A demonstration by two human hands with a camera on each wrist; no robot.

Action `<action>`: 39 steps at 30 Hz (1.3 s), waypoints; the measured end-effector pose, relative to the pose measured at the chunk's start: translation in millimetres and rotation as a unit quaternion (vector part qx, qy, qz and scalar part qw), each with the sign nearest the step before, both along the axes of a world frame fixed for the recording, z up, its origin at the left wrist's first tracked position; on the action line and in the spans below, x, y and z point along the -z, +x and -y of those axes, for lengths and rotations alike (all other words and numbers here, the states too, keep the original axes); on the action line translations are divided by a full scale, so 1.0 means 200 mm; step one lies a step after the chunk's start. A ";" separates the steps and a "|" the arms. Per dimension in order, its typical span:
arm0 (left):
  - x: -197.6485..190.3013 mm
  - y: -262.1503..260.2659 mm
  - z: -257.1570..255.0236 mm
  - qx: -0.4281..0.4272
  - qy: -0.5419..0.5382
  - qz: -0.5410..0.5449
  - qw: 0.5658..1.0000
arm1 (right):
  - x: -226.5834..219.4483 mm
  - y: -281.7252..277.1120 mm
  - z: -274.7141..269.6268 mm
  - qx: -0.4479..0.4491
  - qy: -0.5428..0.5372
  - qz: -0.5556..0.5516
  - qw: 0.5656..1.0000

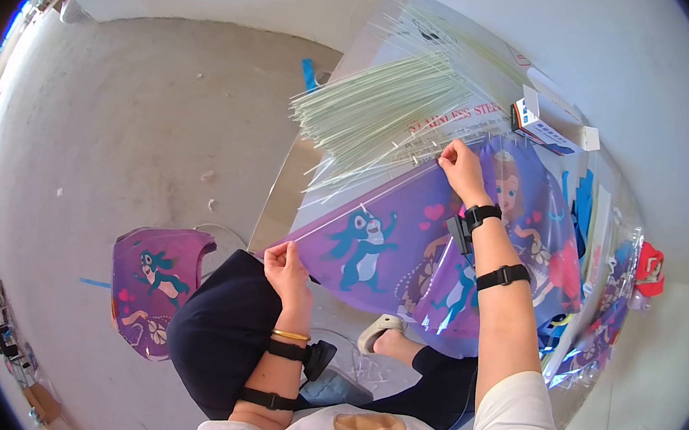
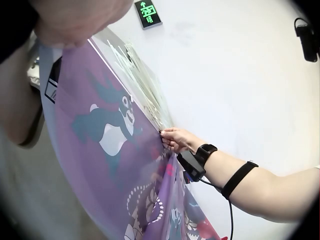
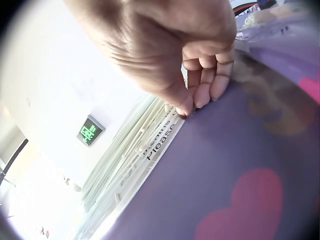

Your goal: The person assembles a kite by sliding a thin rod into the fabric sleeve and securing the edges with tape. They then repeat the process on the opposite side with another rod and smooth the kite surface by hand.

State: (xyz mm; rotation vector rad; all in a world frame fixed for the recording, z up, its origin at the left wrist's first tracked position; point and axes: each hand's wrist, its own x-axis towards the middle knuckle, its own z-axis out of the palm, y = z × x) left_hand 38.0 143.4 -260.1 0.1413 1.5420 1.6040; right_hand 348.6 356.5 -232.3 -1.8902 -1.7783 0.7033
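A purple printed sheet point(image 1: 333, 251) with a blue animal figure and pink hearts lies across the board and the person's lap. Its straight upper edge runs between the two hands. The left hand point(image 1: 286, 276) pinches the sheet's left corner, near the raised knee. Farther up the same edge, the right hand point(image 1: 463, 172) pinches it between thumb and fingers; the right wrist view shows this hand point(image 3: 165, 50) close, its fingertips on the edge of the purple sheet point(image 3: 220, 165). In the left wrist view a thin pale strip lies along that edge.
Pale thin rods point(image 1: 380, 102) lie in a pile on the board beyond the sheet. An opened small box point(image 1: 548, 127) stands at the back right. Another purple printed piece point(image 1: 157, 288) lies on the floor at left. Blue strips and a red item point(image 1: 650, 269) are at right.
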 end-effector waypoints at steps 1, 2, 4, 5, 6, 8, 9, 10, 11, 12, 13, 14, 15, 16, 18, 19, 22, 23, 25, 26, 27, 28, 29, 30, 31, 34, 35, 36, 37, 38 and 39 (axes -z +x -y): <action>0.00 0.00 0.00 -0.001 -0.005 -0.007 1.000 | 0.00 0.00 0.00 0.000 0.001 -0.003 1.000; 0.00 0.00 -0.01 -0.002 -0.004 -0.009 1.000 | 0.01 0.00 0.00 0.002 0.002 -0.003 1.000; 0.02 0.00 -0.01 0.000 -0.009 -0.014 1.000 | 0.01 0.01 0.00 0.003 0.004 -0.006 1.000; 0.02 0.00 -0.01 0.000 -0.008 -0.017 1.000 | 0.02 0.01 0.00 0.007 0.003 -0.002 1.000; 0.03 0.00 -0.02 -0.001 -0.017 -0.014 1.000 | 0.02 0.01 0.00 0.011 0.002 0.001 1.000; 0.03 0.00 -0.02 -0.001 -0.025 -0.015 1.000 | 0.02 0.01 -0.01 0.008 0.007 0.006 1.000; 0.02 0.00 -0.03 -0.004 -0.037 -0.019 0.999 | 0.03 0.02 -0.01 0.005 0.012 0.014 1.000; 0.02 0.00 -0.03 -0.008 -0.050 -0.022 0.998 | 0.04 0.02 -0.01 0.005 0.014 0.011 1.000; 0.02 0.00 -0.04 -0.008 -0.048 -0.025 0.999 | 0.05 0.03 -0.01 0.002 0.040 0.018 0.999; 0.02 0.00 -0.05 -0.013 -0.061 -0.030 0.998 | 0.05 0.03 -0.01 -0.001 0.065 0.025 0.998; 0.03 0.00 -0.05 -0.017 -0.075 -0.034 0.996 | 0.06 0.03 0.00 0.000 0.066 0.023 0.998; 0.03 0.01 -0.05 -0.018 -0.072 -0.036 0.997 | 0.05 0.03 0.00 0.008 0.049 0.014 0.999; 0.04 0.01 -0.06 -0.023 -0.076 -0.044 0.996 | 0.06 0.04 0.00 0.017 0.032 0.005 0.999; 0.05 0.02 -0.06 -0.028 -0.081 -0.051 0.995 | 0.06 0.04 0.00 0.018 0.034 0.004 0.999; 0.08 0.01 -0.07 -0.030 -0.086 -0.085 0.992 | 0.04 0.03 0.01 0.029 0.040 -0.037 0.998; 0.10 0.01 -0.08 -0.031 -0.095 -0.117 0.988 | 0.02 0.02 0.02 0.029 0.043 -0.037 0.998; 0.09 0.02 -0.07 -0.031 -0.106 -0.136 0.984 | -0.08 -0.11 0.16 -0.006 0.164 -0.017 0.986; 0.07 0.02 -0.07 -0.030 -0.104 -0.134 0.985 | -0.17 -0.19 0.24 -0.055 0.178 0.001 0.983; 0.04 0.04 -0.08 -0.029 -0.112 -0.172 0.978 | -0.19 -0.30 0.36 -0.199 0.168 0.014 0.965; 0.04 0.04 -0.08 -0.026 -0.110 -0.170 0.979 | -0.19 -0.35 0.42 -0.275 0.206 0.043 0.938; 0.06 0.03 -0.08 -0.027 -0.111 -0.174 0.978 | -0.19 -0.39 0.47 -0.319 0.202 0.089 0.922; 0.08 0.03 -0.08 -0.028 -0.112 -0.177 0.977 | -0.18 -0.41 0.51 -0.340 0.189 0.111 0.914; 0.09 0.02 -0.08 -0.025 -0.110 -0.174 0.978 | -0.17 -0.41 0.54 -0.361 0.175 0.132 0.907; 0.10 0.02 -0.08 -0.026 -0.111 -0.161 0.980 | -0.17 -0.39 0.54 -0.358 0.174 0.137 0.907; 0.10 0.02 -0.08 -0.027 -0.112 -0.148 0.982 | -0.16 -0.37 0.54 -0.366 0.172 0.163 0.900; 0.11 0.02 -0.08 -0.030 -0.111 -0.136 0.984 | -0.15 -0.29 0.52 -0.369 0.167 0.204 0.891; 0.11 0.02 -0.08 -0.028 -0.110 -0.132 0.985 | -0.15 -0.25 0.51 -0.366 0.167 0.216 0.890; 0.14 0.02 -0.08 -0.036 -0.103 -0.147 0.983 | -0.16 -0.20 0.49 -0.356 0.152 0.227 0.894; 0.15 0.02 -0.09 -0.044 -0.096 -0.161 0.981 | -0.16 -0.15 0.46 -0.355 0.151 0.230 0.893; 0.16 0.02 -0.09 -0.044 -0.096 -0.159 0.982 | -0.16 -0.10 0.43 -0.334 0.146 0.243 0.899; 0.16 0.02 -0.08 -0.042 -0.103 -0.160 0.981 | -0.15 -0.05 0.41 -0.312 0.141 0.255 0.904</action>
